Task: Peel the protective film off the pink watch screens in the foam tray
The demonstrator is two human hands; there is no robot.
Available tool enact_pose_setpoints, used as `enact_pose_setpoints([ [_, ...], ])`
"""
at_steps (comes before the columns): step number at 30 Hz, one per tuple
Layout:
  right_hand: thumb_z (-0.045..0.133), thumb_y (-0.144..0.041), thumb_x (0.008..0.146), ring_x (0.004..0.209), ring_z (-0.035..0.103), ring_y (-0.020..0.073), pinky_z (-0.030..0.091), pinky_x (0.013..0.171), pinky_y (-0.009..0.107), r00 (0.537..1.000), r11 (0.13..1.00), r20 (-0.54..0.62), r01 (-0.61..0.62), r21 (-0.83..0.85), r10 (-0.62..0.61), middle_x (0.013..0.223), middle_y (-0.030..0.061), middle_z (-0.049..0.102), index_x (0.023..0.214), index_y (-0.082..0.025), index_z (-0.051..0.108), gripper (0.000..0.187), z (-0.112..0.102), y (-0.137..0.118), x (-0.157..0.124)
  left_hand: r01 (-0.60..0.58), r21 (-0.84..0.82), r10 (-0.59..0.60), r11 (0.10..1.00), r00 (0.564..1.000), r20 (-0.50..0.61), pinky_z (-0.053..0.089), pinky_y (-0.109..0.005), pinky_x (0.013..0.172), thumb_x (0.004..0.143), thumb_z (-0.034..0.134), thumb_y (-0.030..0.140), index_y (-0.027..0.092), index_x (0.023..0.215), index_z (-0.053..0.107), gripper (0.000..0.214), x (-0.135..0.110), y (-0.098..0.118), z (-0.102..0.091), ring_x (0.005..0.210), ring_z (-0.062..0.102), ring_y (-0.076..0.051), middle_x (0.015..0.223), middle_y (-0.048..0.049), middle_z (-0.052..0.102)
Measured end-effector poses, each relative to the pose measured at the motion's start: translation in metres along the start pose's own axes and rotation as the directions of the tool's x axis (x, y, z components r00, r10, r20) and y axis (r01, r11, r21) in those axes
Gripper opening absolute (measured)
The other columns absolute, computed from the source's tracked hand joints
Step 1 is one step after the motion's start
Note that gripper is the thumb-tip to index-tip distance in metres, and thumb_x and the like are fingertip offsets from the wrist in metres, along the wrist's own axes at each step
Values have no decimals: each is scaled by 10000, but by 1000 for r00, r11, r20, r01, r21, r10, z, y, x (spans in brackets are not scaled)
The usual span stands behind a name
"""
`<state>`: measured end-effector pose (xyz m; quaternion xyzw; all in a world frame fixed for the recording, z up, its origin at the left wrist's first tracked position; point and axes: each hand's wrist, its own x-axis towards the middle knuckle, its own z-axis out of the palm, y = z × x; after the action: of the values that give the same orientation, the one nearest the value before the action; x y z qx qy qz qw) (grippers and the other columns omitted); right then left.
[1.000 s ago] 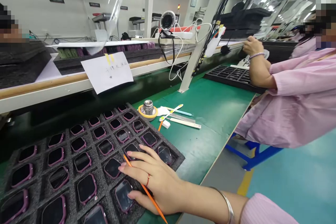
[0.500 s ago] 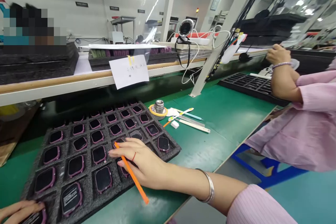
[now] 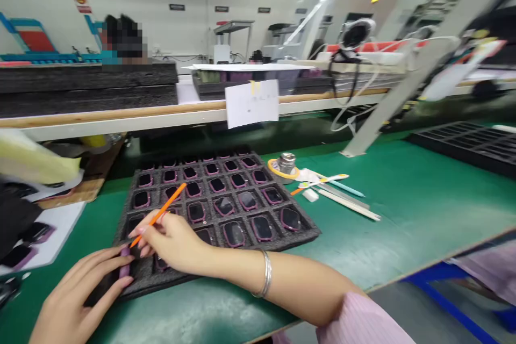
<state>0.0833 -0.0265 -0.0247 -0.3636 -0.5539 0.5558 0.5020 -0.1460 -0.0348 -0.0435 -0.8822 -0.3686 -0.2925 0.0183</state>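
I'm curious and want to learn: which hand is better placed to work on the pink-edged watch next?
Probably the right hand: its fingers hold the orange stick close beside the watch, while the left hand is busy holding that watch.

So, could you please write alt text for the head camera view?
A person's right hand holds an orange stick over a dark foam tray of pink-framed smartwatches, while the left hand grips another watch at the tray's edge.
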Motion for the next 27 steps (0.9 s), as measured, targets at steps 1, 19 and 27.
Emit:
enact_pose_setpoints([
  [1,547,-343,963,602,667,110,580,622,235,1000,999,-23,-16,29,16,722,-3,653,946,-175,632,189,4,6,1,-3,-14,3,1000,1000,-3,589,-419,904,912,633,466,347,1117,701,247,-1,5,-1,1065,707,-284,1195,-9,726],
  [19,618,-593,886,689,692,166,619,704,340,1000,995,8,-22,-95,23,777,45,683,885,-206,532,396,13,19,-12,333,-282,-323,900,943,81,514,-410,969,840,765,475,237,1094,531,420,-8,28,3,1143,656,-254,1166,-71,701],
  [27,625,-536,898,703,708,167,616,733,344,1000,993,21,-6,-117,9,780,34,688,859,-211,541,338,12,18,-12,367,-298,-347,881,930,120,484,-413,981,844,769,436,243,1009,528,350,-2,29,-1,1148,629,-251,1151,-44,688],
])
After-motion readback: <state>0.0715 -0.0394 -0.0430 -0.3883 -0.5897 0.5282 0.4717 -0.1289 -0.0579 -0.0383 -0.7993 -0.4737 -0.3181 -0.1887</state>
